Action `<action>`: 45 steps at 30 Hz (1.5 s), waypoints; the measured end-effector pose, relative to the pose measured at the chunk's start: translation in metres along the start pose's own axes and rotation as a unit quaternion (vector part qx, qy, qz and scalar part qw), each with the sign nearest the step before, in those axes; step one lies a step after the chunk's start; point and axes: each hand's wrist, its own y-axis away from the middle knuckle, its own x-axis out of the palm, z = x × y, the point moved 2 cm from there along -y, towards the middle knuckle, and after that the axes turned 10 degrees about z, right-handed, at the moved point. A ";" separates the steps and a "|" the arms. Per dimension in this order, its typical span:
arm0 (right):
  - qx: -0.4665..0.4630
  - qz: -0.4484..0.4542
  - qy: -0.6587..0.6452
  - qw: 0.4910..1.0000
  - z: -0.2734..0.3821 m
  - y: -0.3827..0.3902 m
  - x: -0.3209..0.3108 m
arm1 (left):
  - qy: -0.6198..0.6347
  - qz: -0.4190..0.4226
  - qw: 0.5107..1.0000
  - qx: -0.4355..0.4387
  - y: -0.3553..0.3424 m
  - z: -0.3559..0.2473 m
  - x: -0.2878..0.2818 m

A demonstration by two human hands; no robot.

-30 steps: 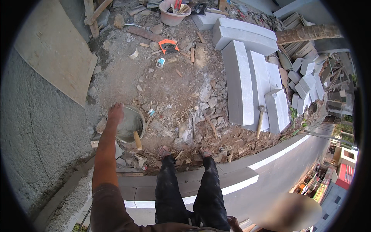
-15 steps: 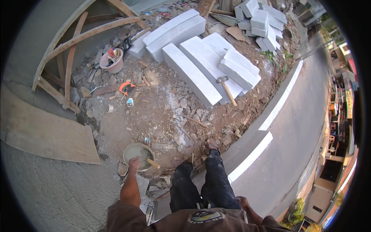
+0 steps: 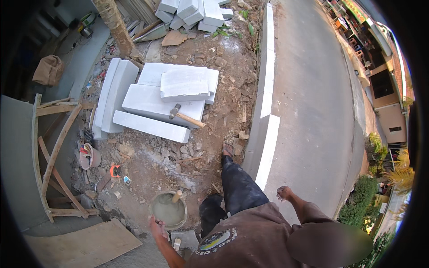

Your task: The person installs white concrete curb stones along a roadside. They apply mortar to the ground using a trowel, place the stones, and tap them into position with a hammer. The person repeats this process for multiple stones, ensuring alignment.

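My left hand (image 3: 158,228) grips the rim of a round bucket (image 3: 154,198) on its near left side, fingers closed around the edge. Grey wet mortar (image 3: 169,212) fills the bucket. From the mortar sticks a tool's wooden handle (image 3: 177,195); its working end is sunk and hidden. Out to the right, my right hand (image 3: 283,193) hangs over the road edge with nothing in it, fingers loosely bent and apart. A hammer (image 3: 185,115) with a wooden handle lies on white blocks (image 3: 152,126) ahead of me.
Rubble and wood scraps cover the ground around my feet. A pink bucket (image 3: 90,157) of tools and an orange-framed tool (image 3: 115,170) lie to the left, by a timber frame (image 3: 62,156). A low white-topped kerb wall (image 3: 268,143) borders the road (image 3: 313,111). More blocks (image 3: 196,13) are piled at the back.
My view has turned to the right and my body leans over. The bucket stays at my left hand. My right hand has swung outward, away from my leg.
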 end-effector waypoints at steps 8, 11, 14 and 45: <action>-0.035 -0.018 -0.147 0.988 0.064 -0.047 -0.135 | 0.110 0.013 0.993 0.044 0.080 -0.113 0.160; -0.023 -0.053 -0.158 0.986 0.063 -0.058 -0.178 | 0.129 0.068 0.987 0.073 0.088 -0.141 0.222; -0.065 -0.062 -0.134 0.987 0.063 -0.080 -0.223 | 0.122 0.098 0.983 0.097 0.101 -0.174 0.293; -0.005 0.046 -0.091 0.995 0.586 -0.087 -0.525 | 0.047 0.103 0.993 0.037 -0.073 -0.429 0.869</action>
